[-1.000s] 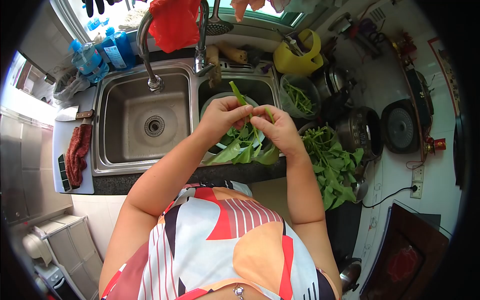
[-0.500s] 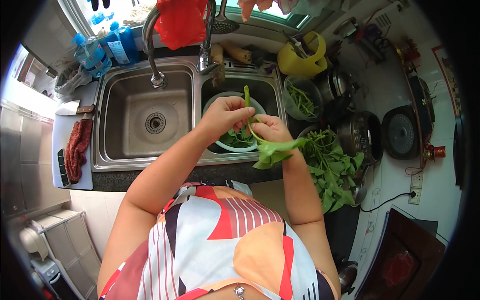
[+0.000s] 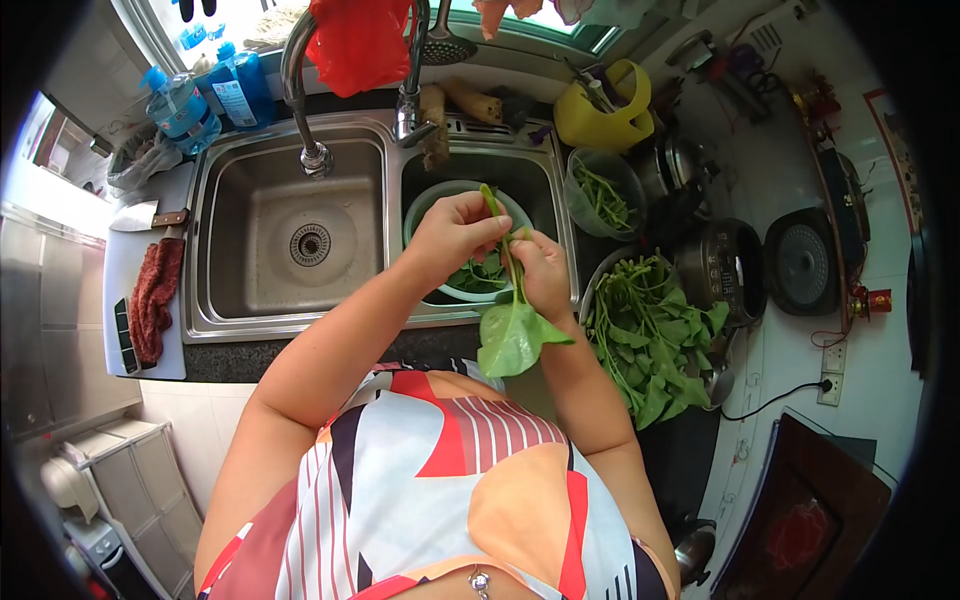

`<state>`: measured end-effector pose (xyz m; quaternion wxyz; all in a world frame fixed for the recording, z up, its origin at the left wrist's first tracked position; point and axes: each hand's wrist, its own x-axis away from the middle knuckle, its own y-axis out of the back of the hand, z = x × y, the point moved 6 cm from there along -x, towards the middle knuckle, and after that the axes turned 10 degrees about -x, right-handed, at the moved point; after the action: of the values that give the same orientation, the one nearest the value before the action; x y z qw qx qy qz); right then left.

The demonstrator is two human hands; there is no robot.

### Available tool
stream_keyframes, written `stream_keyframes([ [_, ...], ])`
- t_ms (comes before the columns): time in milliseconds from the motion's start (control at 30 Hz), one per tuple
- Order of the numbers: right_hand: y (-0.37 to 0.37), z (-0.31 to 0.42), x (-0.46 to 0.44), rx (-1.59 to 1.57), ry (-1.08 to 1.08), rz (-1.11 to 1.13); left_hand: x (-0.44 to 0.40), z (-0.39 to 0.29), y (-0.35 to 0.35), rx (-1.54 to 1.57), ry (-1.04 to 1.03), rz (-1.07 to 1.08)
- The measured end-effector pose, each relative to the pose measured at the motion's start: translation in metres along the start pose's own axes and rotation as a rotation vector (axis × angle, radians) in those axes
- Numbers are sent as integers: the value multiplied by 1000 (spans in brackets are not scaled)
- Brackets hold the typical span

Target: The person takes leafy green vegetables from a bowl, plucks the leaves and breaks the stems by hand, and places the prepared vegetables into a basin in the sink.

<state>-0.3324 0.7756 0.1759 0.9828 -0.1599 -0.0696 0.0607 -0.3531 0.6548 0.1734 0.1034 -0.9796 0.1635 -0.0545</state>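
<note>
Above the right sink basin, my left hand [image 3: 460, 232] pinches the upper stem of a leafy green [image 3: 512, 342]. My right hand [image 3: 541, 268] grips the same stem a little lower, with thumb and fingers closed. The broad leaf hangs below my right hand, toward my body. Beneath both hands a pale round bowl [image 3: 417, 222] sits in the right basin, with picked leaves [image 3: 478, 274] inside, partly hidden by my hands. To the right a heap of leafy greens [image 3: 655, 345] lies with stems toward the back. Cut stems [image 3: 603, 197] fill a clear bowl [image 3: 578, 213] behind it.
The left sink basin [image 3: 260, 215] has a faucet [image 3: 315, 158] over it. A knife [image 3: 140, 216] and a red cloth [image 3: 152, 300] lie on a white board at left. A yellow basket [image 3: 590, 122] stands behind the clear bowl; a rice cooker [image 3: 730, 275] stands at right.
The leaf has swung down and left, from lying across my right wrist to hanging below the hand. My right hand has turned more upright. Both hands still hold the stem.
</note>
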Motion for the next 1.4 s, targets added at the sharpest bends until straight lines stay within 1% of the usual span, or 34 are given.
stream_keyframes([
  [100,27,-9,-7,135,74,-72,5,-3,-3,35,-11,-88],
  [133,38,-12,-7,-123,-72,-237,6,-8,-1,-8,-26,-105],
  [167,45,-11,-7,-337,-155,-183,9,-16,2,-50,-39,-122],
  [233,45,-5,-5,-317,-185,-170,10,-24,6,-123,-60,-134],
  [333,17,3,7,-192,-278,62,6,-25,5,-202,-82,-105],
  [467,-7,5,19,-237,-410,303,6,-27,-4,-247,-131,-68],
  [600,-3,4,23,-213,-445,294,4,-22,-2,-345,-185,-73],
  [667,2,1,23,-243,-442,290,5,-26,-4,-310,-199,-65],
  [767,0,0,24,-464,-469,362,8,-34,-6,-274,-198,-68],
  [800,4,-4,22,-462,-472,362,9,-37,-5,-264,-194,-72],
  [867,18,-17,10,-458,-476,361,10,-46,4,-165,-200,-166],
  [900,32,-19,1,-410,-381,292,11,-49,10,-115,-203,-213],
  [933,63,-12,-16,112,126,196,8,-40,24,-119,-168,-251],
  [967,77,3,-26,165,230,59,8,-39,32,-63,-183,-309],
  [1000,91,17,-35,226,323,-88,9,-35,40,31,-131,-325],
  [1033,95,24,-41,-181,11,-249,12,-32,47,124,-75,-337],
  [1100,115,36,-57,-259,109,-308,16,-25,61,197,-55,-392],
  [1133,122,33,-65,-314,96,-381,18,-23,68,229,-55,-414],
  [1233,124,6,-75,-476,24,-503,23,-21,80,294,-64,-486],
  [1267,122,-7,-79,-603,-16,-463,25,-20,84,308,-59,-499],
  [1367,115,-42,-82,-671,-149,-450,30,-15,91,357,-44,-508],
  [1400,114,-55,-82,-561,-235,-385,31,-12,92,369,-42,-492],
])
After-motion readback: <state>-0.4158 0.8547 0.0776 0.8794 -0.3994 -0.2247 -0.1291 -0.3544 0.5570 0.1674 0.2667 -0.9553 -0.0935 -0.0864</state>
